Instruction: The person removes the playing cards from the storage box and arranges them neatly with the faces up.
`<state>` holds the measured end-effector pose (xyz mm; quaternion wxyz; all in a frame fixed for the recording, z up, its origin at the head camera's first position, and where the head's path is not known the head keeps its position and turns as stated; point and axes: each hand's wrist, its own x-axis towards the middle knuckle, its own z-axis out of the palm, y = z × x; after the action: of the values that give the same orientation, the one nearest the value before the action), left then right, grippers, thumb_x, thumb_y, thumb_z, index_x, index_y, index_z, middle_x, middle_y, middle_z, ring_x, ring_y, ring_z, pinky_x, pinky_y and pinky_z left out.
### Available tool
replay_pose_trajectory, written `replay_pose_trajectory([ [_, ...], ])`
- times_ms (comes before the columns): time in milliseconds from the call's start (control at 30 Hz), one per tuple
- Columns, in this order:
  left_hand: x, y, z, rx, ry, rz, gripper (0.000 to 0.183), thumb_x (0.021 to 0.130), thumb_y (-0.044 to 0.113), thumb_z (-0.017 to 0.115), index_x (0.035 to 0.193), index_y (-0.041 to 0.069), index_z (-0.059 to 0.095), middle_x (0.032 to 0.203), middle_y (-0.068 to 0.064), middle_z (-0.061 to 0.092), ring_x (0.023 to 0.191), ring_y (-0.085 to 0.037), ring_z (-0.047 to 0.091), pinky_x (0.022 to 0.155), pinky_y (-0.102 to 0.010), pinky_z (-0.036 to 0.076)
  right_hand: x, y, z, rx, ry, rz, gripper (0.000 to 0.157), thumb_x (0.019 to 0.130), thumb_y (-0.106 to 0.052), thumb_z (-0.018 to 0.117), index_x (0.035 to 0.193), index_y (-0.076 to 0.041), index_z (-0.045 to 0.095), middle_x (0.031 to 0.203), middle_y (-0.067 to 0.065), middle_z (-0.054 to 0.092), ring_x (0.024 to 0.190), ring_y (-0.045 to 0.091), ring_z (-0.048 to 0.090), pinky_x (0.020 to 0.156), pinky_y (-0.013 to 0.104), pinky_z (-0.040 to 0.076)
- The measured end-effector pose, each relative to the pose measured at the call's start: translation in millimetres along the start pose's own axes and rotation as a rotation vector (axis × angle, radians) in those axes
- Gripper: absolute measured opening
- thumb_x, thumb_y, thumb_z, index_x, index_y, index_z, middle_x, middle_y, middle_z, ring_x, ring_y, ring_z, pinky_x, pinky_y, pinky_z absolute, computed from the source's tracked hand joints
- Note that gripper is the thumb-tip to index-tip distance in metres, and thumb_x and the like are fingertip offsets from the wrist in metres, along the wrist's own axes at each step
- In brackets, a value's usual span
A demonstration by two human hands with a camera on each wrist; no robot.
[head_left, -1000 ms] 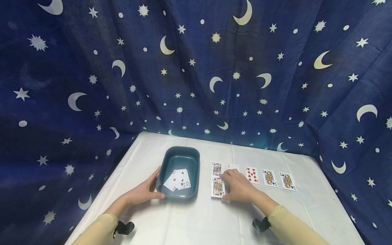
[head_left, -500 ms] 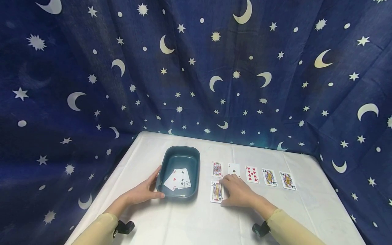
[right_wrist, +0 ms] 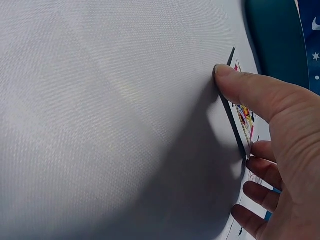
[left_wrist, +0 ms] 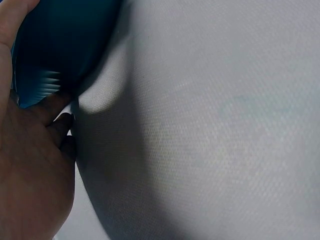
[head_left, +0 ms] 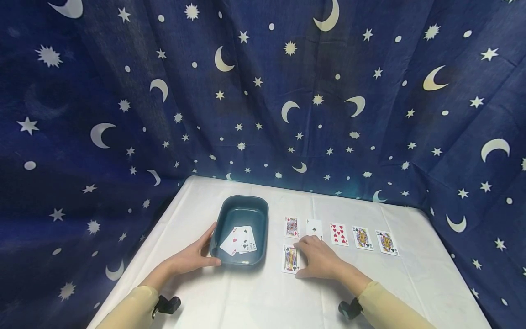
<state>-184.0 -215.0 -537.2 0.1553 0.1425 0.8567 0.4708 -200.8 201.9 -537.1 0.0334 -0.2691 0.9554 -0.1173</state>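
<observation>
In the head view, my left hand (head_left: 191,258) holds the left near corner of a dark teal bin (head_left: 247,204), thumb at the near side and fingers along the left wall. The left wrist view shows that hand (left_wrist: 32,165) against the bin (left_wrist: 65,40). White playing cards (head_left: 234,242) overlap inside, one with hearts on top. My right hand (head_left: 322,259) pinches a clubs face card (head_left: 289,259) by its right side, between thumb and fingertips. From the right wrist view, the thumb and fingers of this hand (right_wrist: 295,135) meet the long edge of the face card (right_wrist: 245,117).
Behind the right hand a row of cards lies face up: a red face card (head_left: 292,227), an ace of clubs (head_left: 314,226) partly hidden by fingers, a hearts card (head_left: 339,234) and two face cards (head_left: 363,238). A star-patterned curtain (head_left: 263,91) hangs behind the white table (head_left: 263,301).
My right hand has drawn the clubs face card slightly nearer, off the red face card it overlapped. More of the ace of clubs now shows. The left hand and bin stay put.
</observation>
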Motion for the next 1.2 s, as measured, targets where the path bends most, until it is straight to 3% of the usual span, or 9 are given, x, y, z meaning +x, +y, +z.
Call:
replay_pose_trajectory([
  [267, -4.4, 10.8, -0.4, 0.001, -0.008, -0.008, 0.11, 0.075, 0.033, 0.078, 0.15, 0.028, -0.004, 0.152, -0.015, 0.015, 0.138, -0.03, 0.015, 0.11, -0.05, 0.015, 1, 0, 0.2, 0.0, -0.002, 0.002, 0.087, 0.056, -0.061, 0.078, 0.127, -0.016, 0.057, 0.118, -0.004, 0.051, 0.106, 0.016, 0.045, 0.095, 0.04, 0.039],
  [567, 0.9, -3.0, 0.0, -0.008, -0.003, -0.001, 0.11, 0.073, 0.038, 0.078, 0.147, 0.04, -0.002, 0.152, -0.009, 0.019, 0.138, -0.025, 0.018, 0.11, -0.048, 0.017, 1, 0, 0.1, 0.01, -0.006, -0.001, 0.087, 0.056, -0.059, 0.079, 0.127, -0.015, 0.056, 0.117, -0.004, 0.051, 0.105, 0.016, 0.045, 0.094, 0.041, 0.039],
  [900, 2.0, -5.4, -0.3, 0.009, -0.012, 0.012, 0.11, 0.072, 0.042, 0.077, 0.148, 0.037, -0.003, 0.153, -0.01, 0.016, 0.138, -0.027, 0.017, 0.109, -0.048, 0.019, 0, -1, -0.8, 0.02, -0.005, -0.006, 0.087, 0.056, -0.058, 0.079, 0.127, -0.014, 0.056, 0.118, -0.002, 0.051, 0.106, 0.018, 0.045, 0.094, 0.042, 0.039],
  [1200, 2.7, -5.8, -1.0, 0.031, -0.01, -0.017, 0.11, 0.072, 0.043, 0.078, 0.146, 0.043, -0.004, 0.154, -0.001, 0.012, 0.139, -0.02, 0.015, 0.111, -0.045, 0.017, 1, 2, -0.6, 0.018, -0.006, -0.001, 0.089, 0.057, -0.062, 0.077, 0.13, -0.015, 0.055, 0.117, -0.003, 0.051, 0.106, 0.016, 0.045, 0.095, 0.041, 0.039],
])
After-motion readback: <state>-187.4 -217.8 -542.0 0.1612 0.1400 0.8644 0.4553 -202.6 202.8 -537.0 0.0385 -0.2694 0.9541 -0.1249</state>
